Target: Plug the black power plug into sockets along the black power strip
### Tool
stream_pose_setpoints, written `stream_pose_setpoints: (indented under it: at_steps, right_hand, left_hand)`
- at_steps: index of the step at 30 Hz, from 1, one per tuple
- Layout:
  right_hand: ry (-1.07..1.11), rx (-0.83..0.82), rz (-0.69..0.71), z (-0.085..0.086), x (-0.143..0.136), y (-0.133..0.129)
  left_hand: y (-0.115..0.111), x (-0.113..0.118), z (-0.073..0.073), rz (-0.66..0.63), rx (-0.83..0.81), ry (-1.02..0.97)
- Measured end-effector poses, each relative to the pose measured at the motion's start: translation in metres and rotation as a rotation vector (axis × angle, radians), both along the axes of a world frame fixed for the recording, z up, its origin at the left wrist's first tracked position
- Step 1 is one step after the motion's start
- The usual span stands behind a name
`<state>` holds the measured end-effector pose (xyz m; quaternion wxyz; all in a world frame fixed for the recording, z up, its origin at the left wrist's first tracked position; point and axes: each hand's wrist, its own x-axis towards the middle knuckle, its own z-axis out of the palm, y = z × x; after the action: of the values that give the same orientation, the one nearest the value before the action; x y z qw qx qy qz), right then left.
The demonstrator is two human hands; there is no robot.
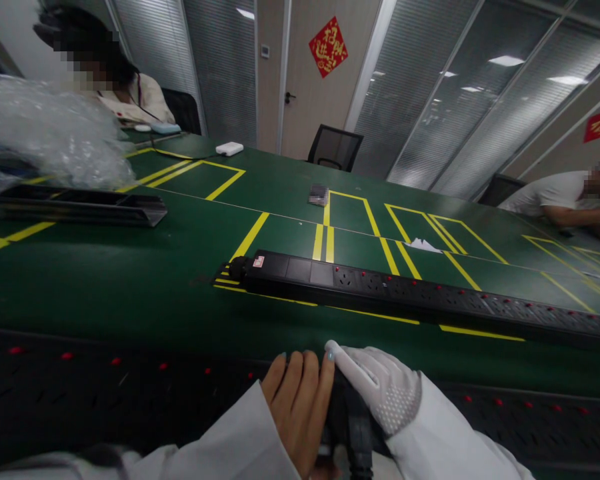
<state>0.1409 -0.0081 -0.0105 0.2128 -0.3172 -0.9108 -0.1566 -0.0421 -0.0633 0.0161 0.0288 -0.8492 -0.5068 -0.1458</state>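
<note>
Along the near edge of the table lies a long black power strip [180,400] with a row of small red lights or switches. My left hand [300,407], bare, lies over it with the fingers close together and bent at its far side; the thumb is mostly hidden. My right hand [385,387], in a white dotted glove, closes against a black plug [355,427] with a ribbed cable end, between my hands. Its index fingertip touches my left index finger. How the plug meets the strip is hidden. Farther off rests a second black power strip [405,297].
Yellow tape outlines [253,237] mark the green table [190,267]. On the left lie a black metal channel [80,205] and clear plastic wrap [55,133]. A small grey box [319,195] and a white device [229,149] sit farther back. Two people sit at the far sides.
</note>
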Motion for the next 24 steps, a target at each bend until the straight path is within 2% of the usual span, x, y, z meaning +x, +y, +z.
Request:
stream_pose_setpoints:
  at_steps: [5,19,24]
  right_hand:
    - [-0.050,-0.043,0.003,0.0080,0.0028,-0.0023]
    - [-0.054,-0.024,-0.021,0.0038,0.0024,-0.0039]
    - [-0.050,-0.027,-0.023,0.0016,0.0029,-0.0038]
  left_hand:
    - [-0.0001,0.0002,-0.0052,0.004,0.032,-0.031]
    - [-0.0002,-0.0018,0.0022,-0.023,0.014,0.007]
    - [0.0014,-0.0027,0.0003,-0.032,0.018,0.028]
